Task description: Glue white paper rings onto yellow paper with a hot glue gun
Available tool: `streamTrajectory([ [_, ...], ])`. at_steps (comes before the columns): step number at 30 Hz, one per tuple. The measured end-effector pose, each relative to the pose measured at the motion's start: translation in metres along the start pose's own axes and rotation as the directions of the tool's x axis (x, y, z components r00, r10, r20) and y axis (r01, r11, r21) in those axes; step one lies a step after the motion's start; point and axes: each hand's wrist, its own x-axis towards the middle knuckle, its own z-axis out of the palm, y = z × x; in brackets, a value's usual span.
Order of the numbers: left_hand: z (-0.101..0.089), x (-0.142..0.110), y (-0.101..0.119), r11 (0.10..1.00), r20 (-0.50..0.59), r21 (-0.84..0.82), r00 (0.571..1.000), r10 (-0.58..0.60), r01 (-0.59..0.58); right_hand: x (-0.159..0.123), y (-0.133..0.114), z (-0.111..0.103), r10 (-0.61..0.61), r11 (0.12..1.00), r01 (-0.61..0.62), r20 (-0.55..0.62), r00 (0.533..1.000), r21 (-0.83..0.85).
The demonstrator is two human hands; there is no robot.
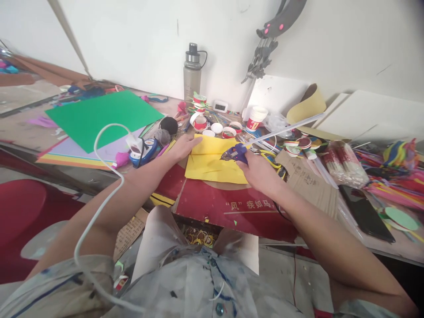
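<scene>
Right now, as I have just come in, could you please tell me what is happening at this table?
A person's left hand is at the upper left corner of a yellow sheet lying on a red board. The right hand holds a purple glue gun, its nozzle over the sheet; I cannot tell if they touch. A long, clear stick extends from the gun's back.

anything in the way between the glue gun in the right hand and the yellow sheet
Nothing visible. The purple glue gun in the right hand is over the yellow sheet. The left hand is at the sheet's far left corner, off to the side, and the paper cup stands beyond the sheet.
</scene>
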Motion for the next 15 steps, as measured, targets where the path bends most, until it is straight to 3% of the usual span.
streamTrajectory([
  [3, 0.000, 0.001, -0.001, 1.000, 0.007, -0.007, 1.000, -0.003, 0.003, -0.003, -0.003, -0.002, 0.012, 1.000, -0.012, 0.011, 1.000, -0.009],
  [9, 0.002, 0.004, -0.007, 1.000, -0.011, -0.020, 1.000, -0.014, 0.014, -0.001, -0.021, 0.008, -0.093, 0.990, 0.086, 0.055, 0.994, 0.108],
  [15, 0.002, 0.004, -0.009, 1.000, 0.002, -0.018, 1.000, 0.005, -0.005, 0.013, -0.017, 0.011, 0.027, 0.998, -0.026, -0.013, 1.000, 0.053],
])
